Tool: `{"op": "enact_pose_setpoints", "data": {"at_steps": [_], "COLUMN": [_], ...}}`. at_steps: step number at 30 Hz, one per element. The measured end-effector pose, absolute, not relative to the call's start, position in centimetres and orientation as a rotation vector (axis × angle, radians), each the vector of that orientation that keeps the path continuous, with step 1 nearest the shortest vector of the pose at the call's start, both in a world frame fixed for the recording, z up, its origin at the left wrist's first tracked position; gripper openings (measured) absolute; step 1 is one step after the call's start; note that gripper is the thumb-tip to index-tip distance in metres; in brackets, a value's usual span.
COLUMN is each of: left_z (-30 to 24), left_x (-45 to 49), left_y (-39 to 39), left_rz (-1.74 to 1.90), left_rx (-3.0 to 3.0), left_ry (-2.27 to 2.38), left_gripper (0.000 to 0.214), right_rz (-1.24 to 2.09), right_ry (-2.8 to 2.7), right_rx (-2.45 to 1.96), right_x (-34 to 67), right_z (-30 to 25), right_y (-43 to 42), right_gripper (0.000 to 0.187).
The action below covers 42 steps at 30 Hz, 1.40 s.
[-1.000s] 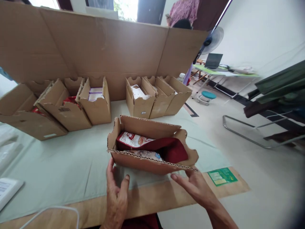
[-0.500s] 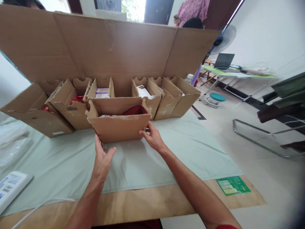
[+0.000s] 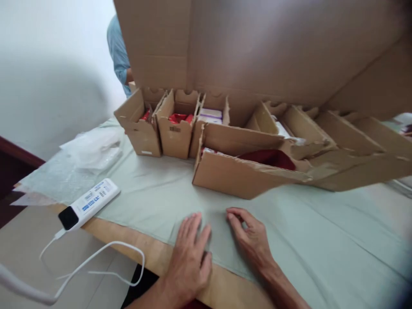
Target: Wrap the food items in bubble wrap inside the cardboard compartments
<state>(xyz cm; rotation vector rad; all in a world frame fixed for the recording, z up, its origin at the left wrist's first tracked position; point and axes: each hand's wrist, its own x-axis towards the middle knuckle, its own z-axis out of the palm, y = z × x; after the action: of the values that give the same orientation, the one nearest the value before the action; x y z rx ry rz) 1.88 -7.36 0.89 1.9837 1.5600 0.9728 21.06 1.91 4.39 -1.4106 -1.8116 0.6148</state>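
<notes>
My left hand [image 3: 192, 253] rests on the pale green cloth [image 3: 144, 195] near the table's front edge, fingers stretched out and nothing in it. To its right, my right hand [image 3: 249, 234] is loosely closed, with thumb and index fingertips meeting; I see nothing held. Both hands are apart from the cardboard box [image 3: 244, 178] beyond them, which sits crosswise on the cloth. Inside that box are a dark red item [image 3: 268, 159] and a small printed packet [image 3: 210, 151], partly hidden by the front wall.
Behind stands a row of open cardboard bins [image 3: 175, 137], some holding red or white packets, before a tall cardboard panel [image 3: 257, 51]. At left lie clear plastic bags [image 3: 93, 148] and a white device [image 3: 92, 204] with a cable [image 3: 119, 243]. A person's blue sleeve [image 3: 117, 51] shows behind.
Both hands have let go of the cardboard box and drawn back toward the table's front edge. The box stays before the bins. My view has turned left.
</notes>
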Motion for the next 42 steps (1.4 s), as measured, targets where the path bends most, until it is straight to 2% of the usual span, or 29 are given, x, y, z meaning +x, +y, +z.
{"op": "enact_pose_setpoints", "data": {"at_steps": [4, 7, 13, 17, 19, 22, 27, 30, 33, 37, 42], "left_z": [1.5, 1.2, -1.5, -2.7, -2.7, -2.4, -1.5, -0.8, -0.2, -0.1, 0.4], "left_x": [2.0, 2.2, 3.6, 4.6, 4.9, 5.0, 4.1, 3.1, 1.9, 0.3, -0.7], "left_y": [-7.0, -6.7, -6.5, -4.3, -3.1, -2.4, -4.6, -6.1, -6.9, -7.4, -7.9], "left_rz": [0.978, 1.044, 1.149, 1.061, 1.011, 0.994, 1.028, 1.171, 1.291, 1.414, 1.432], "left_rx": [2.002, 1.919, 1.814, 1.701, 1.662, 1.649, 1.661, 1.633, 1.532, 1.24, 0.865], "left_ry": [1.477, 1.43, 1.405, 1.344, 1.321, 1.306, 1.333, 1.348, 1.364, 1.418, 1.396], "left_gripper": [0.069, 0.063, 0.056, 0.055, 0.057, 0.058, 0.048, 0.05, 0.055, 0.038, 0.035], "right_rz": [0.684, 0.633, 0.308, 0.045, 0.017, 0.154, 0.617, 0.921, 1.178, 1.374, 1.522], "right_ry": [-2.092, -2.295, -2.727, -2.825, -2.875, -2.86, -2.435, -2.119, -1.857, -1.485, -1.097], "right_rx": [-1.024, -0.74, -0.517, -0.419, -0.366, -0.398, -0.517, -0.454, -0.607, -0.899, -1.062], "right_x": [12.4, 4.4, -12.8, -20.9, -23.3, -24.7, -21.1, -14.4, -5.4, 6.3, 16.2], "right_z": [5.8, 7.6, 10.7, 10.5, 10.0, 9.7, 11.9, 13.9, 14.7, 13.2, 9.7], "right_y": [4.0, 7.4, 15.0, 18.5, 19.5, 19.8, 16.6, 13.3, 10.0, 5.9, 1.6], "right_gripper": [0.019, 0.02, 0.03, 0.049, 0.046, 0.029, 0.027, 0.023, 0.022, 0.034, 0.039]}}
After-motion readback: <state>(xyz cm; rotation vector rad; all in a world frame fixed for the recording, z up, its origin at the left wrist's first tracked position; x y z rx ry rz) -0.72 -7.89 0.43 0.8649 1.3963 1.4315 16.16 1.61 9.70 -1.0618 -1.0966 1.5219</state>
